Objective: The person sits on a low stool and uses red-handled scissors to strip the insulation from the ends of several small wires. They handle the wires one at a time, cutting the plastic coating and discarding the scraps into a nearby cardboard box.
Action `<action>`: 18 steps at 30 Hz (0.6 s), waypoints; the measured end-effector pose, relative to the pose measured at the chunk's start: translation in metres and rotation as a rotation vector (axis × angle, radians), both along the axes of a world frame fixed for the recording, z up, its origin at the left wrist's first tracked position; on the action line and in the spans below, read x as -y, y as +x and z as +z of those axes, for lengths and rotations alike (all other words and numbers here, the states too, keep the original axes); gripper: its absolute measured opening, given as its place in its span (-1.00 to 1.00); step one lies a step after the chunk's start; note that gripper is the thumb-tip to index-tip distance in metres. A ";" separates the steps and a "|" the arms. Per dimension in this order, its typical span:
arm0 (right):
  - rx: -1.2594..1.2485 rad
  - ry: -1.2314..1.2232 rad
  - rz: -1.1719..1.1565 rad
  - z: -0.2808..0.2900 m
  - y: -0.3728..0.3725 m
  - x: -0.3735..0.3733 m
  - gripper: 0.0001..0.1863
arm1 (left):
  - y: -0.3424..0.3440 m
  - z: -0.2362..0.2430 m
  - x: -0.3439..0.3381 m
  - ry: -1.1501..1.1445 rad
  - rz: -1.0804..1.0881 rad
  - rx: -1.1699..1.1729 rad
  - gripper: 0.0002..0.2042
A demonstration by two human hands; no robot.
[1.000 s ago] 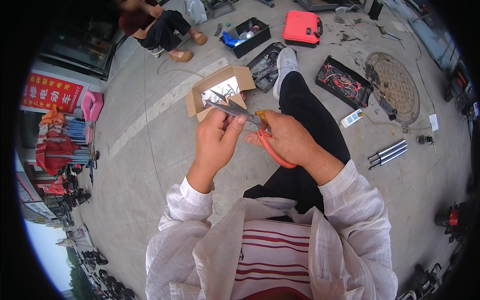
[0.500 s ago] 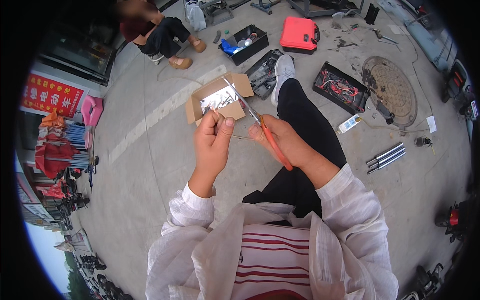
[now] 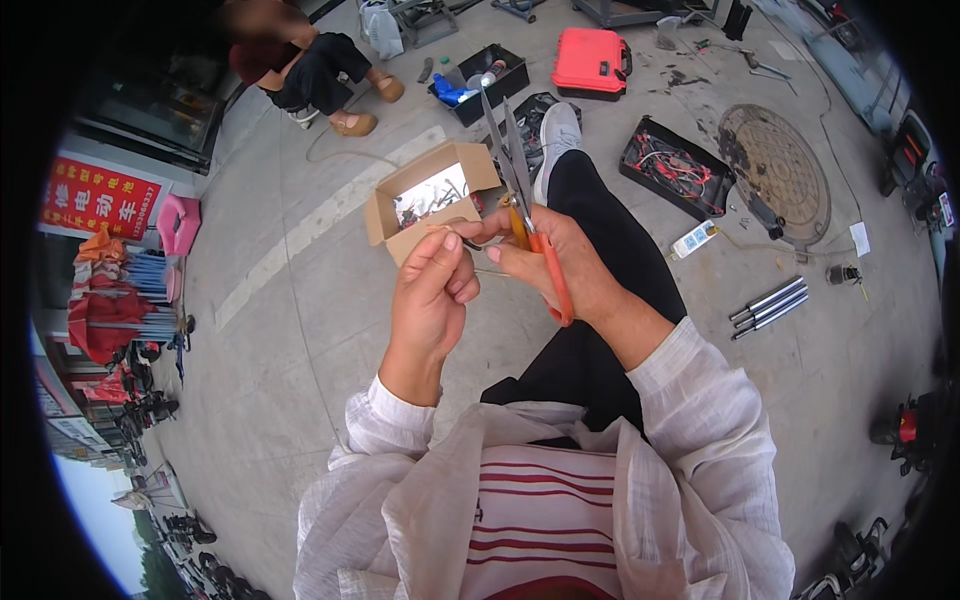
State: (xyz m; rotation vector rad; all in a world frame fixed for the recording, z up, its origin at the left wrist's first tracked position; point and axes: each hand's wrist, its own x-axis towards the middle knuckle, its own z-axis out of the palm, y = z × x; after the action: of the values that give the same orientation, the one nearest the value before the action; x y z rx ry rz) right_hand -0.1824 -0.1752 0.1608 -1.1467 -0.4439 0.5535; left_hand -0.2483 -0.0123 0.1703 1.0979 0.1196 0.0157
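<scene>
My left hand [image 3: 430, 310] is raised in front of me, its thumb and fingers pinched on a thin wire, most of which the fingers hide. My right hand [image 3: 580, 262] holds a pair of scissors with orange-red handles [image 3: 556, 285]. Their blades are spread and point away from me. The right index finger stretches across to the left fingertips, where a short dark piece shows between the hands. Beyond them on the ground stands an open cardboard box [image 3: 378, 218] with small dark pieces on a white lining.
Past the box are a black bin of bottles [image 3: 503, 90], a red hard case [image 3: 590, 62] and a black tray of wires [image 3: 640, 180]. A power strip [image 3: 694, 240] and several metal tubes [image 3: 768, 308] lie right. Someone sits far left, in dark trousers [image 3: 325, 75].
The scissors have swung more upright and their blades have parted. My right index finger has reached over to the left fingertips. The left hand has shifted slightly right.
</scene>
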 end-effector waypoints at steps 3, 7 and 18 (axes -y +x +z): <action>-0.022 0.049 0.004 -0.002 0.000 -0.001 -0.86 | 0.002 -0.003 0.006 -0.063 0.001 -0.029 -0.79; 0.018 -0.015 -0.010 -0.005 -0.003 0.000 -0.91 | 0.002 0.001 0.016 -0.063 0.052 -0.077 -0.78; 0.056 -0.090 0.009 -0.006 -0.001 0.007 -0.81 | 0.005 -0.007 0.003 0.291 0.255 0.021 -0.83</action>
State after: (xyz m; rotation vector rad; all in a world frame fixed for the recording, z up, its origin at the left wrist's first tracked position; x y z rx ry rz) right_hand -0.1831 -0.1817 0.1550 -1.2493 -0.4766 0.5545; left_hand -0.2430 -0.0152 0.1635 1.3666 0.2440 0.2805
